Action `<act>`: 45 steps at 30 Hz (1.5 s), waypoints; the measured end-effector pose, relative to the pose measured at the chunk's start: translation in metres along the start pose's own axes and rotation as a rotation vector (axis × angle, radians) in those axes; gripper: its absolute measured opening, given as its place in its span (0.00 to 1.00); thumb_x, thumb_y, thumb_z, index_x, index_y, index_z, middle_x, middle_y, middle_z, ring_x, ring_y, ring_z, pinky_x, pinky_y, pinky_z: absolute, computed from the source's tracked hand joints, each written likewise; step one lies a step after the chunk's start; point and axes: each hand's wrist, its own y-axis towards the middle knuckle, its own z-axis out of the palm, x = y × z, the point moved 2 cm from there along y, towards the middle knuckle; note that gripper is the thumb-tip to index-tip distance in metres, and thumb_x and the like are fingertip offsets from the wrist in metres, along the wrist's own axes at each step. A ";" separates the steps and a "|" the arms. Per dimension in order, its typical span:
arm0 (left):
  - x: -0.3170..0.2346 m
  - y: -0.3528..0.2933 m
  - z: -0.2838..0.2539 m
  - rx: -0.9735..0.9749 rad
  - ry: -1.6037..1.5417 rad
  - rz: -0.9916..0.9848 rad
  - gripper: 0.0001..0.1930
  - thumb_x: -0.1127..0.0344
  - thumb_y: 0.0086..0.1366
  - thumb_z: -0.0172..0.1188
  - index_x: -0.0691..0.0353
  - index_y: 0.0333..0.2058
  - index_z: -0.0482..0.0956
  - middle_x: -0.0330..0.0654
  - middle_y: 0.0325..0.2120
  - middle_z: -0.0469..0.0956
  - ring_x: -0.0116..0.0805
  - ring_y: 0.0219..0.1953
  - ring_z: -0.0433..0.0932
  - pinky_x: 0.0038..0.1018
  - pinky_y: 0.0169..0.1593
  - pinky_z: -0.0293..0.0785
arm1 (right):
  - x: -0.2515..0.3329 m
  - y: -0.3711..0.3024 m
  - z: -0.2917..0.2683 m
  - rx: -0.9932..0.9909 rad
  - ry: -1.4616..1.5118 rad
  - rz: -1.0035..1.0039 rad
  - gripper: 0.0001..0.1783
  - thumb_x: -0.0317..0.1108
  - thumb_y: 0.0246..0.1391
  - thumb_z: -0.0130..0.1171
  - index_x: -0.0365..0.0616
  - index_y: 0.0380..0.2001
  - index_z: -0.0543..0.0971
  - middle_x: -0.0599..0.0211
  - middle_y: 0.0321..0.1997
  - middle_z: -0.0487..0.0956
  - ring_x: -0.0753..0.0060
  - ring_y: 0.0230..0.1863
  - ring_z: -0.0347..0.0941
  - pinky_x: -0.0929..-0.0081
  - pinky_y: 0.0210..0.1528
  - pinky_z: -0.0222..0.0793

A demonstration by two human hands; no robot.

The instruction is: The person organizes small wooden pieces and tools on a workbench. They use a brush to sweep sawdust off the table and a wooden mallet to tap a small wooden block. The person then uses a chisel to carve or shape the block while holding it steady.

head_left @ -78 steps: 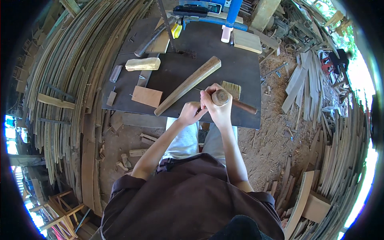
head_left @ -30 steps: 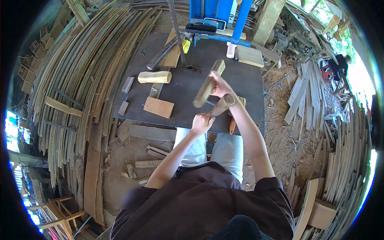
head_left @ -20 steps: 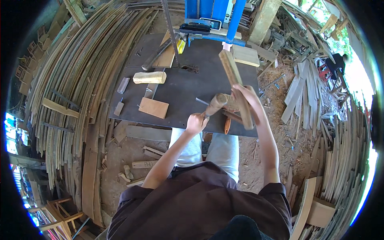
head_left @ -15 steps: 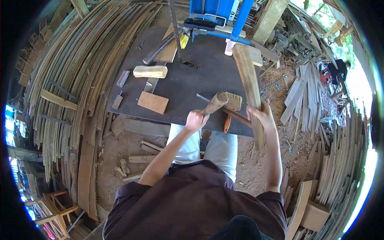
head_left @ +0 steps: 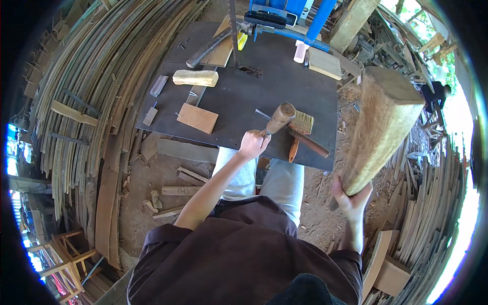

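My left hand [head_left: 254,144] is closed around the lower part of a chisel [head_left: 280,118], its round wooden handle pointing up and its blade hidden. Raised at the right, a heavy wooden mallet [head_left: 378,132] is gripped at its narrow end by my right hand [head_left: 352,199]. Beneath the chisel, on the dark table [head_left: 254,96], lie a brush [head_left: 303,123] with pale bristles and an orange handle, and another tool with a brown wooden handle [head_left: 314,145]. A flat wooden block [head_left: 197,118] sits left of my left hand.
A pale wood billet [head_left: 195,78], a hammer [head_left: 208,48] and small blocks lie on the table's left side. Blue machinery [head_left: 284,20] stands at the far edge, near a pale bottle [head_left: 300,52] and a board [head_left: 325,63]. Long wood strips [head_left: 101,91] are stacked at left.
My right hand has swung the mallet up and to the right, away from the chisel. My left hand keeps the chisel in nearly the same place.
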 end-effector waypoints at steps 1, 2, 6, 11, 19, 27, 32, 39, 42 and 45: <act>0.000 0.001 0.001 0.000 0.009 0.004 0.11 0.63 0.61 0.55 0.64 0.24 0.73 0.49 0.14 0.71 0.50 0.19 0.74 0.43 0.26 0.69 | 0.001 0.002 0.004 0.045 0.000 0.001 0.16 0.27 0.42 0.62 0.33 0.37 0.74 0.61 0.29 0.80 0.72 0.31 0.77 0.74 0.37 0.72; 0.000 0.002 0.002 -0.001 0.018 0.009 0.11 0.63 0.61 0.55 0.64 0.25 0.73 0.49 0.14 0.71 0.50 0.19 0.74 0.43 0.26 0.69 | 0.003 0.004 0.008 0.089 -0.001 0.003 0.16 0.27 0.42 0.62 0.34 0.37 0.74 0.61 0.29 0.80 0.72 0.31 0.78 0.74 0.36 0.72; -0.001 0.000 0.001 -0.017 0.017 0.015 0.10 0.63 0.60 0.55 0.64 0.25 0.73 0.49 0.14 0.71 0.50 0.19 0.74 0.43 0.26 0.69 | 0.004 0.010 0.017 0.120 -0.288 -0.027 0.19 0.28 0.40 0.65 0.36 0.38 0.74 0.56 0.27 0.79 0.71 0.29 0.78 0.71 0.34 0.71; -0.002 -0.001 -0.001 -0.009 0.014 0.011 0.10 0.64 0.60 0.56 0.64 0.25 0.73 0.48 0.14 0.71 0.50 0.19 0.73 0.43 0.26 0.69 | 0.008 0.004 0.007 0.005 -0.069 0.023 0.25 0.28 0.40 0.64 0.35 0.45 0.73 0.56 0.33 0.80 0.68 0.32 0.78 0.71 0.37 0.72; -0.002 0.002 0.000 -0.021 0.022 0.012 0.12 0.64 0.60 0.56 0.64 0.21 0.71 0.49 0.13 0.70 0.51 0.18 0.73 0.43 0.25 0.68 | 0.014 0.014 0.019 0.175 -0.279 -0.029 0.22 0.30 0.40 0.65 0.36 0.41 0.73 0.50 0.29 0.79 0.60 0.33 0.81 0.69 0.35 0.73; 0.001 0.000 0.001 -0.026 0.065 0.035 0.10 0.64 0.61 0.56 0.64 0.25 0.73 0.48 0.13 0.70 0.49 0.19 0.73 0.42 0.25 0.69 | 0.023 0.010 0.015 0.067 -0.172 -0.064 0.25 0.30 0.40 0.64 0.35 0.45 0.73 0.48 0.30 0.80 0.60 0.34 0.81 0.69 0.35 0.73; 0.006 0.002 0.006 -0.001 0.025 -0.003 0.10 0.64 0.61 0.55 0.64 0.25 0.73 0.49 0.13 0.70 0.49 0.19 0.73 0.42 0.25 0.69 | 0.009 0.008 0.021 0.192 -0.263 -0.046 0.19 0.31 0.41 0.64 0.34 0.37 0.72 0.51 0.26 0.79 0.64 0.29 0.81 0.71 0.31 0.72; 0.004 -0.002 0.004 -0.019 0.046 0.045 0.09 0.65 0.61 0.55 0.65 0.27 0.74 0.49 0.14 0.71 0.49 0.19 0.74 0.42 0.25 0.69 | 0.017 0.004 0.014 0.055 -0.070 -0.013 0.19 0.29 0.40 0.64 0.34 0.38 0.73 0.53 0.26 0.79 0.69 0.29 0.80 0.71 0.31 0.71; 0.005 -0.002 0.005 0.006 0.026 0.050 0.09 0.65 0.61 0.55 0.65 0.28 0.74 0.48 0.14 0.71 0.49 0.19 0.74 0.42 0.25 0.69 | 0.015 0.007 0.018 0.129 -0.190 0.010 0.19 0.30 0.40 0.64 0.35 0.37 0.72 0.53 0.24 0.78 0.70 0.28 0.79 0.71 0.31 0.70; 0.004 -0.002 0.006 -0.005 0.029 -0.025 0.09 0.65 0.61 0.56 0.65 0.27 0.75 0.48 0.14 0.71 0.49 0.19 0.73 0.42 0.25 0.69 | 0.006 0.008 0.017 0.167 -0.197 0.009 0.18 0.30 0.40 0.64 0.36 0.36 0.73 0.54 0.24 0.77 0.73 0.28 0.77 0.72 0.32 0.70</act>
